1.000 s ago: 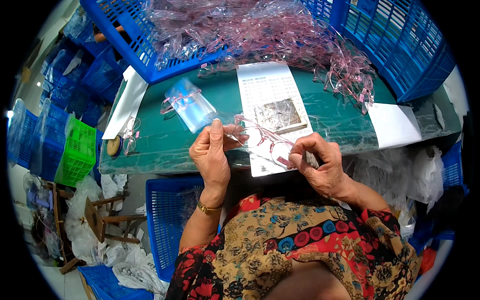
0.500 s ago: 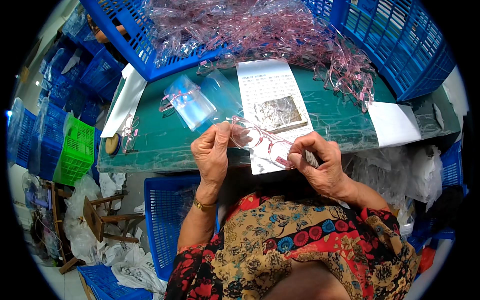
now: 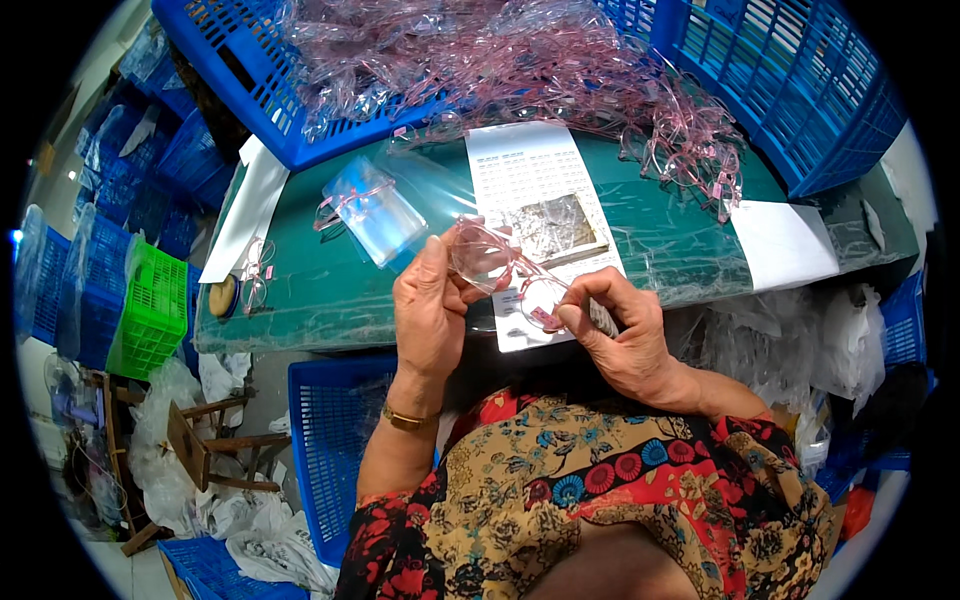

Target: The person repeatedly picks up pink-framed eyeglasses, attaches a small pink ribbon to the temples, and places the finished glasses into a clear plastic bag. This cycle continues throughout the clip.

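— Where are the pink glasses (image 3: 505,270)?
— Centre of the frame (over the green table (image 3: 330,290)), pinched between both hands.
— Which grips what?
— Left hand (image 3: 432,312) clasps one lens, right hand (image 3: 612,335) the other.

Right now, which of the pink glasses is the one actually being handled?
The pink glasses held between the left hand and right hand. One bagged pair lies on the green table; the rest are heaped by the blue basket.

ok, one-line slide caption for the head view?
Both hands, left hand and right hand, hold pink glasses over a green table.
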Demonstrator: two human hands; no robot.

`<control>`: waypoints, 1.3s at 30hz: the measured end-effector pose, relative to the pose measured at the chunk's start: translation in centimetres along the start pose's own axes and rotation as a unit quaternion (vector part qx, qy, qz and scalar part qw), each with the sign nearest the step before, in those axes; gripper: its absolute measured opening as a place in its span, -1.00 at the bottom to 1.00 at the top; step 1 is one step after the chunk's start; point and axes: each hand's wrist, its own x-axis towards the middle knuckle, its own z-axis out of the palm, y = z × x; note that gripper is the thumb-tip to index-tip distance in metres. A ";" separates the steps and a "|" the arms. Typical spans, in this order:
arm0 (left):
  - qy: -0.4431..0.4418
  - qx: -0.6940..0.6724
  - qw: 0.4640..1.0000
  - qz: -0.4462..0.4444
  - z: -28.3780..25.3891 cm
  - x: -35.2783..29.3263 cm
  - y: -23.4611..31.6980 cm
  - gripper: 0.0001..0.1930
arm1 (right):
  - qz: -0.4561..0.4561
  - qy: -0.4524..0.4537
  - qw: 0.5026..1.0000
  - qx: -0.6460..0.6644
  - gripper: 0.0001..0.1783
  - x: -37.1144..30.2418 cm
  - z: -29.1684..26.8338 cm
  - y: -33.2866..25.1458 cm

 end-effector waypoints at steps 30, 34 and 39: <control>-0.106 -0.088 0.974 -0.182 1.1 -0.4 -0.6 -0.67 | -0.175 0.022 0.966 -0.191 -0.16 1.5 -1.5 2.1; -0.112 -0.135 0.963 -0.203 1.6 -0.6 -1.2 -0.75 | -0.228 -0.008 0.940 -0.254 -0.17 1.8 -1.7 1.5; -0.133 -0.152 0.955 -0.217 1.7 -0.5 -1.4 -0.76 | -0.252 -0.002 0.930 -0.267 -0.17 1.9 -1.8 1.3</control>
